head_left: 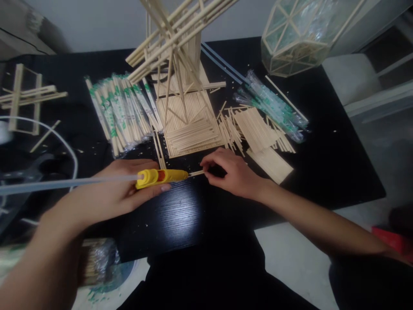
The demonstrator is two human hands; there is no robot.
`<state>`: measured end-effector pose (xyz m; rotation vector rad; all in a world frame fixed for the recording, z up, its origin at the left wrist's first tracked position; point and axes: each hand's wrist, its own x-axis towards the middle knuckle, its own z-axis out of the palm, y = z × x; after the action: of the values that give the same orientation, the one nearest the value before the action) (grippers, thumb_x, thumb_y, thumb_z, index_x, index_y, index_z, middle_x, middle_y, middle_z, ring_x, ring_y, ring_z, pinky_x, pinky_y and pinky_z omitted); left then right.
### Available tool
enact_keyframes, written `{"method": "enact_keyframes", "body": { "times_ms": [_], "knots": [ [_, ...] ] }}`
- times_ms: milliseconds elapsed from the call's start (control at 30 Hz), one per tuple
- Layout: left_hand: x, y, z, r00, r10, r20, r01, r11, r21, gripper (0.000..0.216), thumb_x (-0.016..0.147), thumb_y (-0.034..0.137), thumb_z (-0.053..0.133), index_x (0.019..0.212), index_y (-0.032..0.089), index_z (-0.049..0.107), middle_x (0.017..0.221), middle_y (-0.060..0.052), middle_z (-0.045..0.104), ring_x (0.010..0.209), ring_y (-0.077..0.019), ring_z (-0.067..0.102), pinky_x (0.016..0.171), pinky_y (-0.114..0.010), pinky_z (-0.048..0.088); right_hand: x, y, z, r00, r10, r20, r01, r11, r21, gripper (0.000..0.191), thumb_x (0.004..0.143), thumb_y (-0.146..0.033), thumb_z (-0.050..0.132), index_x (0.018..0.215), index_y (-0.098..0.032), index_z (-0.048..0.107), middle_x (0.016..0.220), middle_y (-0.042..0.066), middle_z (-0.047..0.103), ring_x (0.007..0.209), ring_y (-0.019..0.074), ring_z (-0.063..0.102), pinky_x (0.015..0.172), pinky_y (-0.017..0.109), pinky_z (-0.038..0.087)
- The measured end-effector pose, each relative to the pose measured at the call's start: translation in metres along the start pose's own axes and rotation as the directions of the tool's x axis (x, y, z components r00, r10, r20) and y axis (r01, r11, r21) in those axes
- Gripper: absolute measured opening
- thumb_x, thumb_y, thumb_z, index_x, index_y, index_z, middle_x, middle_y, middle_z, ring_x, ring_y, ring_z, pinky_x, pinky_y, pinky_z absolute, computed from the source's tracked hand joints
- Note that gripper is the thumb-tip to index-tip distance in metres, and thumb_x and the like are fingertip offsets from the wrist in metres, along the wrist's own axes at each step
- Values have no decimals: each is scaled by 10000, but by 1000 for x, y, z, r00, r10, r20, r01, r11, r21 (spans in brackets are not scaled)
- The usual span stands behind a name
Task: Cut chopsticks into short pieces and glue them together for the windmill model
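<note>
My left hand [124,187] is wrapped round a yellow hot glue gun [163,175], with a long translucent glue stick [71,183] running out of its back end to the left. The gun's nozzle points right and meets the end of a short wooden stick [196,173]. Thumb and fingertips of my right hand [229,171] pinch that stick at its other end. Just beyond both hands lies a flat panel of wooden sticks [187,110] with loose cut sticks [193,135] on it. A windmill-like stick model [176,47] stands on its far part.
Wrapped chopsticks [124,107] lie to the left, near a small stick frame [27,97]. Right of the panel are cut sticks [232,129], thin stick panels [256,129] and empty-looking wrappers [274,105]. A faceted clear container [295,43] stands at the back right. A white cable [72,150] curves at left.
</note>
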<state>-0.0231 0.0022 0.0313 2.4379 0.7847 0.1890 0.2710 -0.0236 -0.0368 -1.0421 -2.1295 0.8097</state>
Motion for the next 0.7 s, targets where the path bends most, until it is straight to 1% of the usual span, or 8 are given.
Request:
{"method": "enact_keyframes", "body": {
  "times_ms": [167,333,433,700],
  "knots": [
    [2,1,1,1000,-1,4,1,1000,-14,183,1034,313,559,890,207,598,791,40,558,658,-68,571,640,-180,431,0,1,0,1000,5,17,-5,1000,5,209,880,-94,648,1054,-210,635,929,13,735,914,190,659,866,336,489],
    [6,1,3,1000,20,-8,-20,1000,-12,153,1037,315,553,944,213,618,812,36,572,678,-82,576,646,-191,433,0,2,0,1000,-2,14,1,1000,8,213,875,-89,647,1051,-209,633,933,15,734,918,189,655,866,331,487],
    [8,2,3,1000,23,6,-23,1000,-13,208,1044,328,535,889,206,600,795,34,566,660,-86,565,638,-202,429,1,2,0,1000,5,16,-5,1000,5,206,880,-96,641,1050,-212,630,927,14,733,915,190,653,863,331,483],
    [12,6,4,998,-40,57,40,999,-5,251,1043,366,521,864,200,579,785,23,552,655,-107,560,621,-250,418,1,0,-1,999,24,25,-25,1000,13,195,884,-111,624,1043,-224,627,930,20,733,918,203,651,856,349,481]
  ]
}}
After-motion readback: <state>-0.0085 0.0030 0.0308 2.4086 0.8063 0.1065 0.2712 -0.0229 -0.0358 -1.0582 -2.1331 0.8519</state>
